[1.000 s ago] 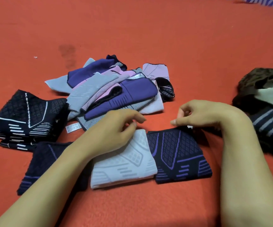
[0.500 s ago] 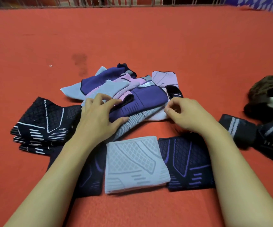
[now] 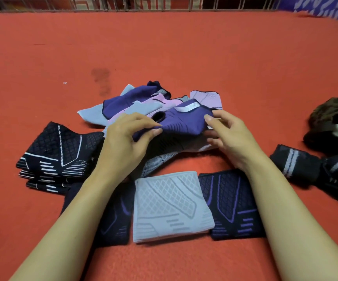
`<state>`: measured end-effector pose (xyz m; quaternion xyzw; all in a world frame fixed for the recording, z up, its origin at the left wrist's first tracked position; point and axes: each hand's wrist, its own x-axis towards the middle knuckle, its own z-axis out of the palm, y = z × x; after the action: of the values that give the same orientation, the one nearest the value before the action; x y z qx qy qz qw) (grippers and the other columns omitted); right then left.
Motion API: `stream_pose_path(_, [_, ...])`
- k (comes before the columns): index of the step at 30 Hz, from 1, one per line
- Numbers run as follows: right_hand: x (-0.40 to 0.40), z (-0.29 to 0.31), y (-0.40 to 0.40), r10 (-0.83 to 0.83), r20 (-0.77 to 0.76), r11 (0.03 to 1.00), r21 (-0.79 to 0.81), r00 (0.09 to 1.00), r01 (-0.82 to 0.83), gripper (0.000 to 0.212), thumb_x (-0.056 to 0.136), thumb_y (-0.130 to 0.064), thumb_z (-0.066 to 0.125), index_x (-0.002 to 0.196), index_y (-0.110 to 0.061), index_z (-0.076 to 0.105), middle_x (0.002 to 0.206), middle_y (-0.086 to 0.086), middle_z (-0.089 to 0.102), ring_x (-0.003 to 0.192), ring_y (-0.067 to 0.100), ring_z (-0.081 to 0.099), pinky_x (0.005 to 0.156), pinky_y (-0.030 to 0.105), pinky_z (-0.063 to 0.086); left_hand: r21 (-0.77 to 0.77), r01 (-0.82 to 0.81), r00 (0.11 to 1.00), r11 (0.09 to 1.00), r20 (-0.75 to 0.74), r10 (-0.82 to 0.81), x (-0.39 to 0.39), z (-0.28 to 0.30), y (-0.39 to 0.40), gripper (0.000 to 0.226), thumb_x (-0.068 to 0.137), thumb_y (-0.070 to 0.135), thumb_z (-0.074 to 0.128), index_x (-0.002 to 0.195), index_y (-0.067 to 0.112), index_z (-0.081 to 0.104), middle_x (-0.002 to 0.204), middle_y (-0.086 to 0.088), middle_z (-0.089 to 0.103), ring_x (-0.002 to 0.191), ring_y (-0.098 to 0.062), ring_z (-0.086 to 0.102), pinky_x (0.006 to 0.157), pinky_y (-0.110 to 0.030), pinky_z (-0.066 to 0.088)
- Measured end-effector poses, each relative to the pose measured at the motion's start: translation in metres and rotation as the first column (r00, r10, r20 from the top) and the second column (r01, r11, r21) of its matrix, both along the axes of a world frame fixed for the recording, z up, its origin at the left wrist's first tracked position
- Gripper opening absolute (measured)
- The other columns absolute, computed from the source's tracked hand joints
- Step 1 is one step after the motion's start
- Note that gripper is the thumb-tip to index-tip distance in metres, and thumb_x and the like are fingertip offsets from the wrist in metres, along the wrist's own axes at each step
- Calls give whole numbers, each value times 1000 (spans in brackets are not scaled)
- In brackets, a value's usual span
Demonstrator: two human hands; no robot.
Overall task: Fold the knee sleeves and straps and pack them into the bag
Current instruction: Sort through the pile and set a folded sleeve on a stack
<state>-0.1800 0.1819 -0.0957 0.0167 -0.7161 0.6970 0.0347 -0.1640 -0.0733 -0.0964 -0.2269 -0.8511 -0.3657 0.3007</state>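
**Both hands on a purple sleeve**

A stack of black sleeves (image 3: 56,153) lies toward the left edge of the orange surface (image 3: 184,47). The left hand (image 3: 123,142) pinches the purple sleeve (image 3: 184,122) atop the middle pile; the right hand (image 3: 231,136) grips its other end. Nearer the front edge lie a folded grey sleeve (image 3: 170,205) and a navy one (image 3: 233,203). Striped black straps (image 3: 297,165) lie toward the right edge.

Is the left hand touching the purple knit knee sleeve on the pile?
Touching. The head view shows the left hand pinching the purple knit knee sleeve's near edge between thumb and fingertips.
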Motion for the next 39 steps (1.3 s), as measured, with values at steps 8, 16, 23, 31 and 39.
stream_pose_path(8, [22,15,-25,198,-260,880,472,945,-54,36,102,-32,64,70,-22,74,76,-5,75,73,13,69,73,28,53,473,108,719,875,571,-397,19,13,28,28,100,47,58,104,22,68,90,11,74,73,-8,66,61,-26,55])
stream_pose_path(16, [21,2,-37,121,-220,795,606,968,38,16,89,-19,69,98,-25,57,75,-2,67,68,15,59,67,25,45,712,-26,684,702,524,-507,13,4,22,14,108,13,54,104,4,63,112,-21,74,101,-30,75,89,-39,62])
stream_pose_path(23, [15,4,-33,87,9,991,102,996,-88,40,87,1,43,88,-22,75,89,5,73,83,25,71,79,46,65,965,-70,303,251,260,-917,21,21,23,38,98,18,50,124,-2,70,125,-19,70,111,-27,71,97,-34,58])
stream_pose_path(31, [29,23,-32,585,142,785,-349,799,-513,67,70,6,41,134,6,59,110,23,52,90,34,48,78,37,51,683,31,609,729,566,-556,11,9,20,34,95,-16,45,111,4,67,101,-11,74,91,-17,71,72,-26,60])
stream_pose_path(39, [28,24,-33,223,-23,900,390,975,-196,25,86,-17,67,108,-29,62,70,-2,66,62,15,54,63,32,43,848,-11,459,531,476,-751,20,17,23,43,95,10,46,133,-2,63,139,-22,65,131,-38,60,108,-51,50])
